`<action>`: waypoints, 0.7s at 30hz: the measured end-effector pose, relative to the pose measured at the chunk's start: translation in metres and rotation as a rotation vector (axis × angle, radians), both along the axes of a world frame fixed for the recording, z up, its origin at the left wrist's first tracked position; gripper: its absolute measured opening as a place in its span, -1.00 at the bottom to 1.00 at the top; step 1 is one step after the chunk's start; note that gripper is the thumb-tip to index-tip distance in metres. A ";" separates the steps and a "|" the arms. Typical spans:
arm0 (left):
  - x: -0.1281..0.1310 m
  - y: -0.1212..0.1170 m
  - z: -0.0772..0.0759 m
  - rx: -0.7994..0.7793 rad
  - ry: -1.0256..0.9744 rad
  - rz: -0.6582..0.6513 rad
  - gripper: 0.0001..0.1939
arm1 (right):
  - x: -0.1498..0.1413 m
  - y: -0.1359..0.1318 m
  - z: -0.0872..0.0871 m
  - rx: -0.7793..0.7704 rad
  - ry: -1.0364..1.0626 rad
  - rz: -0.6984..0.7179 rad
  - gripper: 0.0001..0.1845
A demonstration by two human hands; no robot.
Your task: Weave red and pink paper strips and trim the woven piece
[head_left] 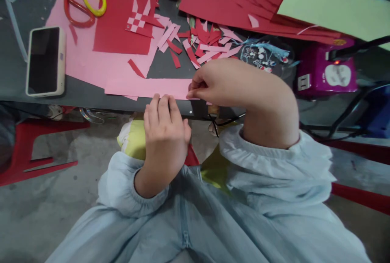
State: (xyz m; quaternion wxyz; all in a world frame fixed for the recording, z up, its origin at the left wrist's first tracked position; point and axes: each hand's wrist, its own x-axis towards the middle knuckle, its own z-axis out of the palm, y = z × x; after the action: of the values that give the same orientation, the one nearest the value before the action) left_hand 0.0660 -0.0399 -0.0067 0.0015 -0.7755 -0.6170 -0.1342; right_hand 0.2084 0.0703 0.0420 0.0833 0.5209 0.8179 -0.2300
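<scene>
A long pink paper strip (146,87) lies along the near edge of the dark table. My left hand (166,127) rests its outstretched fingertips on the strip's near edge, palm down. At the strip's right end, my right hand (213,82) pinches the paper between thumb and bent fingers. Behind the strip, a red paper sheet (112,23) sits over a larger pink sheet (79,59). A small woven red-and-pink checked piece (136,22) with pointed pink ends lies on the red sheet. Red and pink paper scraps (210,49) are heaped beyond my right hand.
Scissors (82,5) with one yellow and one red handle lie at the back left, near a phone (45,61). Large red sheets (228,3) and a pale green sheet (335,7) spread at the back right. A purple power adapter (327,72) with cables stands at the right.
</scene>
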 end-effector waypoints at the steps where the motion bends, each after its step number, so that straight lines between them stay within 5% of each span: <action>1: 0.000 0.001 0.000 0.006 0.010 -0.022 -0.49 | 0.000 0.000 0.001 -0.008 0.000 -0.005 -0.81; 5: 0.001 0.004 -0.001 0.034 0.102 -0.076 -0.55 | 0.004 -0.001 0.009 -0.046 0.015 -0.042 -0.75; 11: 0.003 0.003 0.003 0.012 0.207 -0.107 -0.48 | 0.017 -0.004 0.019 0.103 -0.026 -0.098 -0.67; 21: 0.014 0.000 0.002 -0.063 0.157 -0.082 -0.36 | 0.024 -0.006 0.022 0.111 -0.027 -0.082 -0.67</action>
State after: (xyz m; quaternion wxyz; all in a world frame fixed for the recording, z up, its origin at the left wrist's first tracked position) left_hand 0.0801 -0.0395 -0.0048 0.0200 -0.8078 -0.5867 -0.0532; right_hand 0.2327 0.0644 0.0641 0.0558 0.5607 0.8062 -0.1802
